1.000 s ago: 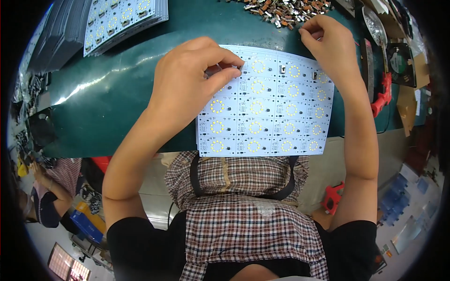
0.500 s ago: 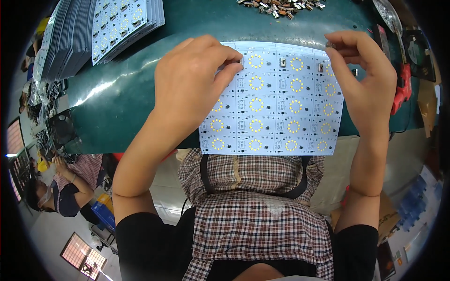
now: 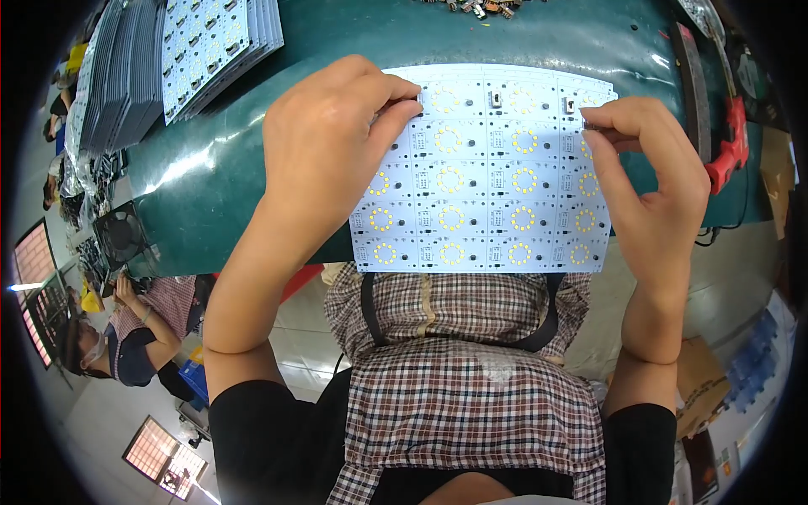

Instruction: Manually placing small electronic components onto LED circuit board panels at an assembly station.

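"Grips, head view?"

"Left hand point(image 3: 320, 130): thumb and forefinger together, upper left of the white rectangular circuit-board panel point(image 3: 486, 199). Right hand point(image 3: 659, 178): fingertips beside a small silver switch point(image 3: 570, 105). Whether either clamps anything, I can't tell."

"Panel's place?"

"On the glossy green tabletop point(image 3: 202, 223)."

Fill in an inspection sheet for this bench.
Surface: green table, glare at left.
Job's things: white board with two switches visible in its top row; stacked boards at upper left.
Clutter: parts pile at top; red-handled tool at right; black fan at left.
Grip: left hand and right hand at the board's upper part; fingertip contents unclear.
Cables: dark cable by the table's right end.
Surroundings: co-worker at left; cardboard box at lower right.
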`<state>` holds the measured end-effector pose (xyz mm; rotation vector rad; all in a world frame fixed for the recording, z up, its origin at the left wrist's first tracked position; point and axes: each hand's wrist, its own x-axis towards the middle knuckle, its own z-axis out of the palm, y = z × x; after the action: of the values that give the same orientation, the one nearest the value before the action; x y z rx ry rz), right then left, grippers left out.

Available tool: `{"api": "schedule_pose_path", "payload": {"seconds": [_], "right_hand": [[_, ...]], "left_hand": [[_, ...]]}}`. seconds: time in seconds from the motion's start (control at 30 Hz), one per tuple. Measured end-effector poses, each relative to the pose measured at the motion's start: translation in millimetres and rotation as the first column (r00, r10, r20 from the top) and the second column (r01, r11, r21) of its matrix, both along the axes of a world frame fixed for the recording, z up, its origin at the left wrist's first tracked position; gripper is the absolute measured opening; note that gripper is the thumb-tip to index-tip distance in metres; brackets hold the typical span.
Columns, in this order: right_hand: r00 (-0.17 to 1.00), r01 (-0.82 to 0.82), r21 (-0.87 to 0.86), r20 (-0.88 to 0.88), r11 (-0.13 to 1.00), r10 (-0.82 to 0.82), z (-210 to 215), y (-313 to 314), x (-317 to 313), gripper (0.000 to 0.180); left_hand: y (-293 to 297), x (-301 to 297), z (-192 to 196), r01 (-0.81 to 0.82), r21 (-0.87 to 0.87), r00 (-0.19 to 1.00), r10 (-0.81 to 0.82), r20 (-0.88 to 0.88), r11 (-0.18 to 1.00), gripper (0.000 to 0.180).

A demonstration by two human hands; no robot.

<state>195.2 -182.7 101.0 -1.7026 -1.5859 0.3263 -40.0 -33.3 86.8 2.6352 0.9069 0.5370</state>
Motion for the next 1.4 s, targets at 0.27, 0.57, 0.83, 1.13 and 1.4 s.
{"api": "schedule_pose_path", "payload": {"seconds": [0.27,0.57,0.83,1.13,1.4], "right_hand": [[0.997,0.047,-0.042,-0.065,0.998,-0.05,-4.5,-11.3,-9.3,0.021],[0.997,0.052,-0.067,-0.053,0.996,-0.056,-14.0,-24.4,-18.7,0.023],[0.999,0.051,-0.044,-0.016,0.998,-0.052,-21.2,-25.4,-22.2,0.019],[0.984,0.112,-0.08,-0.13,0.99,-0.122,-22.1,-25.0,-23.4,0.019],[0.73,0.104,-0.27,-0.633,0.957,-0.258,-12.9,-20.2,-8.1,0.023]], "left_hand": [[0.3,-1.2,3.8,0.059,0.073,0.994,-0.052,-0.092,0.996,0.011],[0.4,-1.2,3.0,0.173,0.222,0.98,-0.145,-0.134,0.96,0.013],[-1.0,-2.0,-4.8,0.193,0.368,0.962,-0.102,-0.254,0.909,0.015],[9.4,-2.3,-0.7,0.2,0.224,0.975,-0.17,-0.145,0.954,0.011],[13.0,-1.0,-1.5,0.146,0.017,0.986,-0.144,-0.079,0.989,0.01]]}}
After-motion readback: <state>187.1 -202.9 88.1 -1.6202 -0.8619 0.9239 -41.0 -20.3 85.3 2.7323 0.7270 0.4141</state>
